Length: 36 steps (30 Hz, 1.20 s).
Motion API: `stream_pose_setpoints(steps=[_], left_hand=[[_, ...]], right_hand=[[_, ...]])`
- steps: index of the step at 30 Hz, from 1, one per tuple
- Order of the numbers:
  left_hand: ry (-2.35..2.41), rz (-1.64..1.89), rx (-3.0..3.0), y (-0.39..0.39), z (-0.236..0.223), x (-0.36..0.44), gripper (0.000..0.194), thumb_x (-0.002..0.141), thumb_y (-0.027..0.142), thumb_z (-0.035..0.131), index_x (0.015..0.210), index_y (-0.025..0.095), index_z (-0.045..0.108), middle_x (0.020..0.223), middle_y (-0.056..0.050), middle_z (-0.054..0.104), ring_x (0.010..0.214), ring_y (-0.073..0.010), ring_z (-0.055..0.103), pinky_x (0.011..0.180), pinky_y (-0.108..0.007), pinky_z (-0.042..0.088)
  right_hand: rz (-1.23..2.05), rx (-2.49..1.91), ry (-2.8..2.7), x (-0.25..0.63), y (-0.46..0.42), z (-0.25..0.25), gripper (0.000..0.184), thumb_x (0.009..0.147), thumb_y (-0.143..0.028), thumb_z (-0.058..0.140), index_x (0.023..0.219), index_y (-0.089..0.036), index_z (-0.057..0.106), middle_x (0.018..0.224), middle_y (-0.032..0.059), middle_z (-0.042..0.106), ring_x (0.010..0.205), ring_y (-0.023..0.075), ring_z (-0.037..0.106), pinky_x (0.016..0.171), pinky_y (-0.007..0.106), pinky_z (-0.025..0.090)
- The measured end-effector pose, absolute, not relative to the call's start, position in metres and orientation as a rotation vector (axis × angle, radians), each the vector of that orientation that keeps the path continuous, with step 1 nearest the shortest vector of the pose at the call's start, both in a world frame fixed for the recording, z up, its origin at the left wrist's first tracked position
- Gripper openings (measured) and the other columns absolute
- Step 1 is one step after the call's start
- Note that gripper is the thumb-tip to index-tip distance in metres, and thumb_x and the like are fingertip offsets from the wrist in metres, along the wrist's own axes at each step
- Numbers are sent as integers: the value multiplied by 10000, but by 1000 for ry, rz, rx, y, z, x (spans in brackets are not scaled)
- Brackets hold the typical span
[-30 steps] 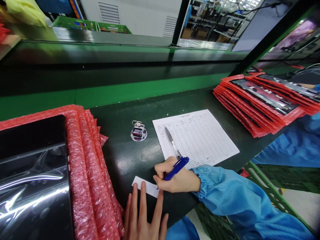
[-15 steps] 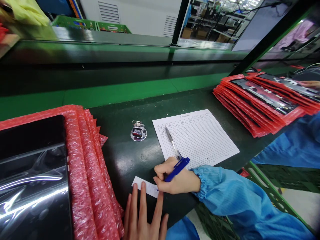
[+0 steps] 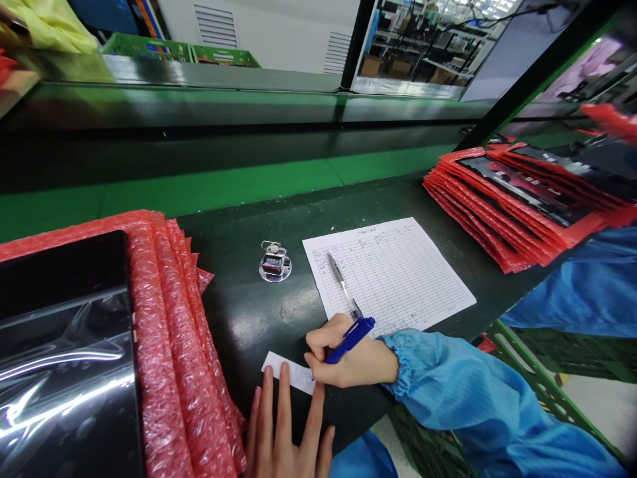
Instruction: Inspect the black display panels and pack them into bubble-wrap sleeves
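Note:
A blue pen [image 3: 352, 337] is gripped in my right hand [image 3: 355, 362], its tip low over the right end of a small white paper slip [image 3: 293, 373]. My left hand [image 3: 288, 431] lies with fingers spread, fingertips pressing the slip's lower edge onto the dark table. Just beyond my right hand is a printed form sheet [image 3: 393, 272] with a grid and some handwriting. A clear-barrelled pen [image 3: 342, 279] rests across the form's left side. A metal tally counter [image 3: 275, 263] sits left of the form.
To the left, a black glossy panel [image 3: 64, 358] lies on stacked red bubble-wrap sleeves [image 3: 169, 345]. More red sleeves with panels [image 3: 517, 199] are piled at the right, near a blue sleeve [image 3: 572, 285] of another person. A green crate [image 3: 527, 372] stands below the table edge.
The blue pen has tilted and shifted very slightly; my left hand stays put. At the far right, the other person's hand has left the pile and a blurred red sleeve appears above it.

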<state>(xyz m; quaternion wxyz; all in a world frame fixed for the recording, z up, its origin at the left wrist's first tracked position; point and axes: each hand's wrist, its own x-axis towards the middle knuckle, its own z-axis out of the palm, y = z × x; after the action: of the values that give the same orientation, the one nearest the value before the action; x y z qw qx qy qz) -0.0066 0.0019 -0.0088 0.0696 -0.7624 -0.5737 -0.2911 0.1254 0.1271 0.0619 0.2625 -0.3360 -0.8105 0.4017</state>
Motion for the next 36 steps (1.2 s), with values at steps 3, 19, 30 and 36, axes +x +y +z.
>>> stream_pose_setpoints(steps=[3, 19, 30, 36], left_hand=[[-1715, -876, -2304, 2, -10, -7, 442, 816, 470, 524, 1194, 248, 577, 1530, -161, 205, 1363, -340, 248, 1100, -412, 206], [-1754, -844, -2314, 2, -10, -7, 610, 836, 480, 479, 1403, 319, 320, 1549, -131, 152, 1378, -328, 212, 1103, -408, 189], [-1762, -844, -2288, 0, -9, -4, 608, 845, 478, 456, 1412, 325, 298, 1547, -140, 159, 1372, -341, 227, 1090, -428, 214], [-1770, -817, -2294, -1, -11, -5, 613, 835, 484, 473, 1406, 330, 312, 1543, -147, 173, 1360, -355, 251, 1075, -448, 242]], right_hand=[[1099, -902, -2195, 125, 127, 61, 333, 676, -146, 479, 518, -219, 195, 441, -100, 218, 400, 57, 194, 392, 187, 219], [1156, -939, -2140, 128, 128, 60, 328, 610, -64, 489, 517, -219, 215, 448, -104, 248, 395, 50, 223, 399, 183, 223], [1165, -902, -2131, 128, 127, 60, 331, 588, -51, 484, 518, -209, 203, 452, -105, 227, 408, 47, 199, 401, 180, 203], [1178, -920, -2117, 128, 127, 60, 322, 608, -68, 491, 509, -208, 219, 445, -102, 248, 400, 42, 209, 400, 183, 200]])
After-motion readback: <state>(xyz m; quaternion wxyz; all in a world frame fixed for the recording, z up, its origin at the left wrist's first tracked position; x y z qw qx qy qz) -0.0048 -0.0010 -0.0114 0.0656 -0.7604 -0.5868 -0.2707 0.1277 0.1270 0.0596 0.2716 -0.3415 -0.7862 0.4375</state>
